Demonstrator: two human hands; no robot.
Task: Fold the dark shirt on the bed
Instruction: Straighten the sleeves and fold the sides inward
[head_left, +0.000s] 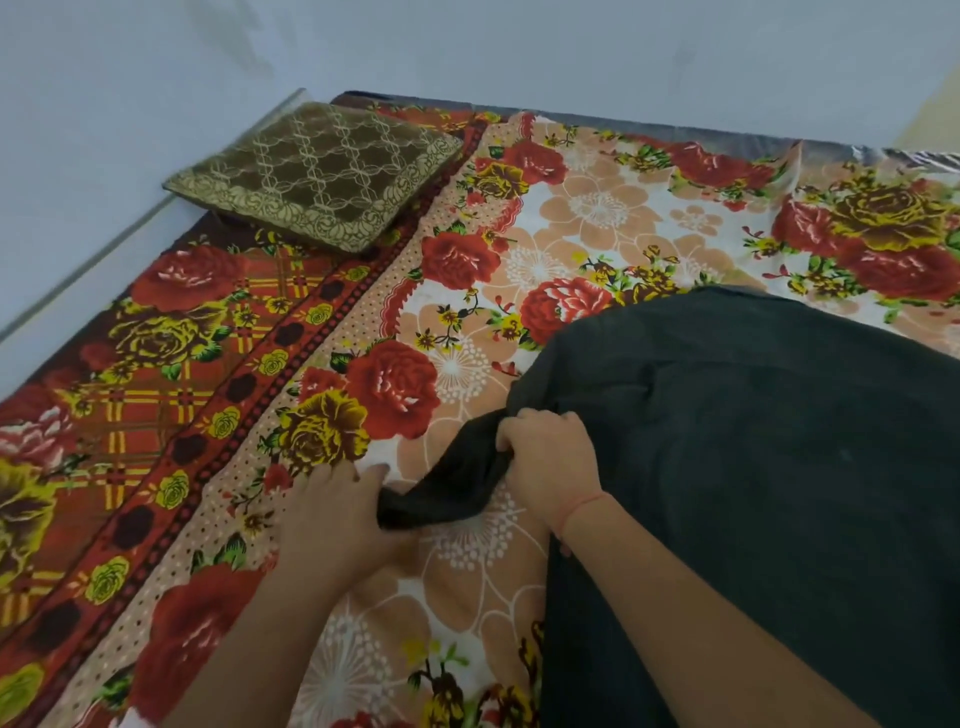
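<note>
Dark cloth shirt (753, 441) on the floral-sheeted bed (597, 208) we judge limp and light; left hand (337, 514) and right hand (550, 467) both clutch its bunched sleeve (452, 483).

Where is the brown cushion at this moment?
In the head view, the brown cushion lies upper left on the floral bedsheet, by the wall, apart from the dark shirt.
</note>
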